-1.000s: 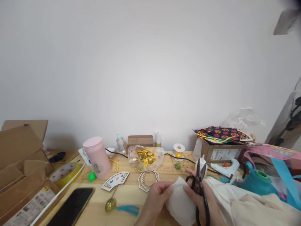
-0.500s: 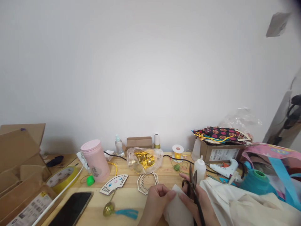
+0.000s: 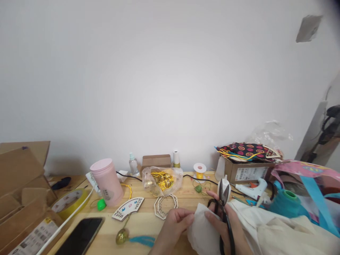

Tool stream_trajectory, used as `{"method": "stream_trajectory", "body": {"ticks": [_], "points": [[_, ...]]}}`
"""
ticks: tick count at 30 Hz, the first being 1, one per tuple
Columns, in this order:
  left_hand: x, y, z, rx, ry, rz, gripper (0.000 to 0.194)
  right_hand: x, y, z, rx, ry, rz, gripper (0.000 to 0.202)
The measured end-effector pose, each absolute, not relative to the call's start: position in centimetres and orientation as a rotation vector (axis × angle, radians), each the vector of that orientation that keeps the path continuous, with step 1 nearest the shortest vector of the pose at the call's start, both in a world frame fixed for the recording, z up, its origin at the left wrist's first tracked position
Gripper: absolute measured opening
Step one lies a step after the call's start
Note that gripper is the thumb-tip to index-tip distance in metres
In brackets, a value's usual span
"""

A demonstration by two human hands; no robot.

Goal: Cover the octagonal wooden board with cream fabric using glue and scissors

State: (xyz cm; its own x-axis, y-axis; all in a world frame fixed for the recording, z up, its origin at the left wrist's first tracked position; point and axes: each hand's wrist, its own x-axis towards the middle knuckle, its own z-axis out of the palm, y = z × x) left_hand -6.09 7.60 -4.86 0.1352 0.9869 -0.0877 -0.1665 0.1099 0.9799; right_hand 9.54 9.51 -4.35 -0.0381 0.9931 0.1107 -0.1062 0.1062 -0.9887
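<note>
Close to me, my left hand point(image 3: 174, 226) pinches the edge of the white cloth piece point(image 3: 203, 228), and my right hand point(image 3: 225, 226) is closed on the black scissors point(image 3: 224, 212), tips pointing up. Since a moment ago the scissors have lifted a little and their blades look nearly shut. The cloth is soft and crumpled on the wooden table point(image 3: 143, 221); behind it lie a wooden octagon frame point(image 3: 166, 205) and a glue bottle point(image 3: 224, 186).
</note>
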Motion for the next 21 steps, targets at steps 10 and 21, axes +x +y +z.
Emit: {"method": "stream_trajectory", "body": {"ticks": [10, 21], "points": [[-5.69, 7.71, -5.49, 1.122, 1.198, 1.18, 0.024, 9.39, 9.49, -4.05, -1.067, -1.283, 1.144, 0.046], [-5.57, 7.67, -4.85, 1.139, 1.216, 1.187, 0.027, 9.52, 9.65, -4.51, -1.053, -1.286, 1.166, 0.052]]}}
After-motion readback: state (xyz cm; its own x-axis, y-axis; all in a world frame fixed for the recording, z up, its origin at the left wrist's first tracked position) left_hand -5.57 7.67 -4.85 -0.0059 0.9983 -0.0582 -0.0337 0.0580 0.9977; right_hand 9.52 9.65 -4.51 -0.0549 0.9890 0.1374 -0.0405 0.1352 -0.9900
